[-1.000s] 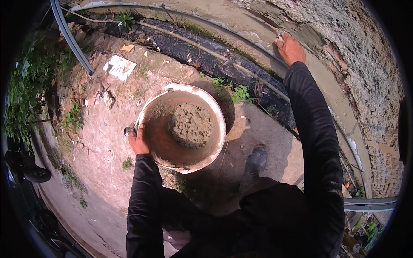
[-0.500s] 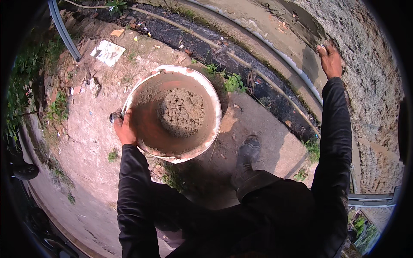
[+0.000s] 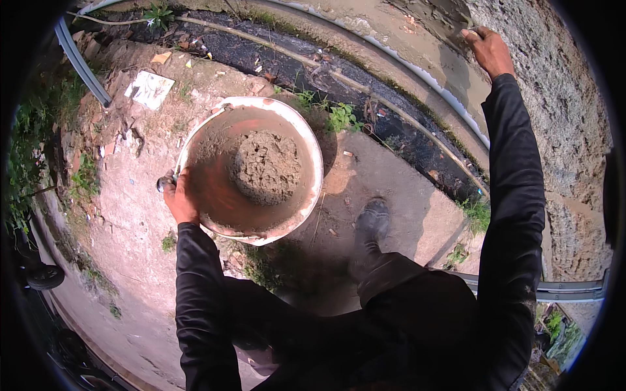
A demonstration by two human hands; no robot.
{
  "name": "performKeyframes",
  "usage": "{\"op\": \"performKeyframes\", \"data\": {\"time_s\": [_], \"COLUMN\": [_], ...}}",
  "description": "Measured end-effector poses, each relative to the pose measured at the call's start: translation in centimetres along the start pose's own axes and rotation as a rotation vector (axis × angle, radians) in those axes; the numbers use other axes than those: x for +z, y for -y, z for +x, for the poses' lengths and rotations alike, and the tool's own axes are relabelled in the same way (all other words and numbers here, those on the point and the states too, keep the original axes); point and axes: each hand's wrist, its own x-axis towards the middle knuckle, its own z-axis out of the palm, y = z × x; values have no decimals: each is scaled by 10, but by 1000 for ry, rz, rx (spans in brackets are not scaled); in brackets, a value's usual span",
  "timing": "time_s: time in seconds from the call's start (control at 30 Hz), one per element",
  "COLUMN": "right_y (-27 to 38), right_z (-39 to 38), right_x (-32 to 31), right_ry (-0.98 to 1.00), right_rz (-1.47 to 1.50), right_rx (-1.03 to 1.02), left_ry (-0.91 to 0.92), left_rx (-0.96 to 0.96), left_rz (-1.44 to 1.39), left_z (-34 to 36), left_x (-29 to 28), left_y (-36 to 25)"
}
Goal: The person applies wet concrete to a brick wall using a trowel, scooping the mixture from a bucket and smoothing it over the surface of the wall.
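Observation:
A large round bucket (image 3: 257, 239) with a pale, mortar-smeared rim is at centre left, its mouth facing up at me. Wet grey mortar (image 3: 267, 166) lies in a lump at its bottom. My left hand (image 3: 181, 199) is closed at the bucket's left rim, around the grip of its wire handle (image 3: 201, 128). At the upper right, my right hand (image 3: 490, 52) is closed against the wall, beside a stretch of wet grey mortar (image 3: 435, 23). Whatever it holds is mostly hidden behind the fingers.
The rough wall (image 3: 554, 98) rises along the right. A dark drain channel (image 3: 261, 55) with a thin pipe (image 3: 404, 122) runs along the wall's foot. My boot (image 3: 373, 221) stands on the concrete slab. A metal rail (image 3: 81, 62) slants at the upper left, near a white sheet (image 3: 149, 89).
My right hand has moved up and left along the wall. The bucket and my left hand appear slightly further left, as the whole view has shifted.

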Motion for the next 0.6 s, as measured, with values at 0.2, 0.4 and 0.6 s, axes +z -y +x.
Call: {"op": "performKeyframes", "data": {"time_s": [0.2, 0.4, 0.6], "right_y": [-16, 6, 41], "right_z": [-72, -50, 4], "right_x": [13, 4, -3], "right_ry": [-144, 82, 19], "right_rz": [-84, -421, -439], "right_rx": [37, 36, -95], "left_ry": [-13, -28, 2], "left_rx": [29, 66, 58], "left_rz": [61, 106, 121], "left_z": [1, 7, 14], "left_x": [-6, -5, -9], "left_y": [3, 10, 16]}}
